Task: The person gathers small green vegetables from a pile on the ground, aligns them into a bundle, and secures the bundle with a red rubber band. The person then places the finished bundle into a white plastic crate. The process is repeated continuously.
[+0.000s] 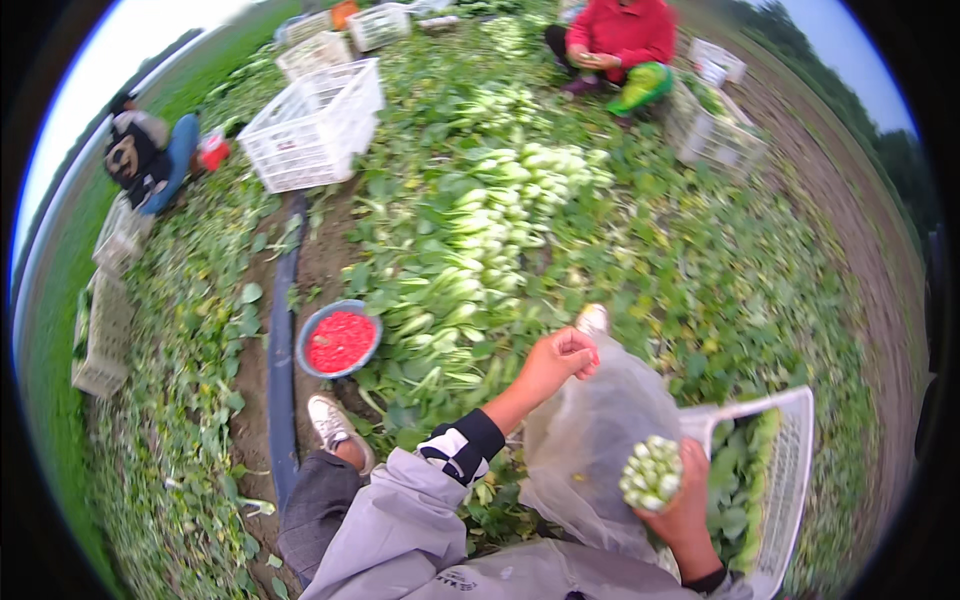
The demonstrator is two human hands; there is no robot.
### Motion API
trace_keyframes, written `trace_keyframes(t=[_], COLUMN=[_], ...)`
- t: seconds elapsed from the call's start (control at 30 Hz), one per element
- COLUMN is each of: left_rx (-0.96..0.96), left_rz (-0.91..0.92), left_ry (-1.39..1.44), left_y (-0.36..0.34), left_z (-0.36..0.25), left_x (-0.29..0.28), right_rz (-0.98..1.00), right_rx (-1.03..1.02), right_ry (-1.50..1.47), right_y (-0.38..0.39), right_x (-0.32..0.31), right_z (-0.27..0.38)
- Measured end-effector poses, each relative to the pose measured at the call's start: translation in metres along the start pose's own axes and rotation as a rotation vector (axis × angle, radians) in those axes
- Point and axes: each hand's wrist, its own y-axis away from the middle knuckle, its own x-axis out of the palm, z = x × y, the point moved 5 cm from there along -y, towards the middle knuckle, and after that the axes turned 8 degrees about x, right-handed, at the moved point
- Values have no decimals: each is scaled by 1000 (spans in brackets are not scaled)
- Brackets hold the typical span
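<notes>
Right hand: fingers wrapped round a bunch of greens, pale stem ends facing up, beside the covered knee.
Handling: I'd judge a firm, even grip best, squeezing enough to keep the stems together without bruising them; ends kept level.
Crate by the knee: white, just right of that hand, leafy greens inside.
Plastic sheet: see-through, draped over the leg; better kept smooth so stems don't snag.
Left hand: above the sheet, fingers curled closed; red at the fingertips, cannot tell what, or whether anything is pinched.
Bowl: blue-grey rim, small red pieces inside, near the left shoe; within easy reach, I'd say.
Row of greens: laid on the ground ahead, pale stems mostly rightward.
Far off: co-worker in red, seated beside another crate.
</notes>
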Motion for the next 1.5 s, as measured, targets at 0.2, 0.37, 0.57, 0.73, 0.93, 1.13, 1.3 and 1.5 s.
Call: trace_keyframes(t=[0.2,0.37,0.57,0.73,0.93,1.13,1.3,1.5], left_rx=[46,-9,-39,11,140,202,538,992], left_rz=[245,197,166,198,207,82,313,543], left_ry=[-137,-205,-211,-267,-399,-403,-937,-1348], left_y=[30,49,57,62,78,149,111,65], left_z=[-15,-24,-21,-24,-23,-20,-57,-62], left_x=[142,162,176,168,178,169,197,212], right_rz=[41,-71,-93,-43,-83,-19,49,7], right_rx=[-119,-170,-191,-109,-58,-29,-103,-98], right_ry=[-227,-279,-193,-166,-137,-245,18,-18], right_y=[-11,6,23,26,23,16,18,14], right_x=[-8,-21,-16,-11,-12,-18,-18,-11], right_z=[8,-11,-15,-14,-15,-10,3,8])
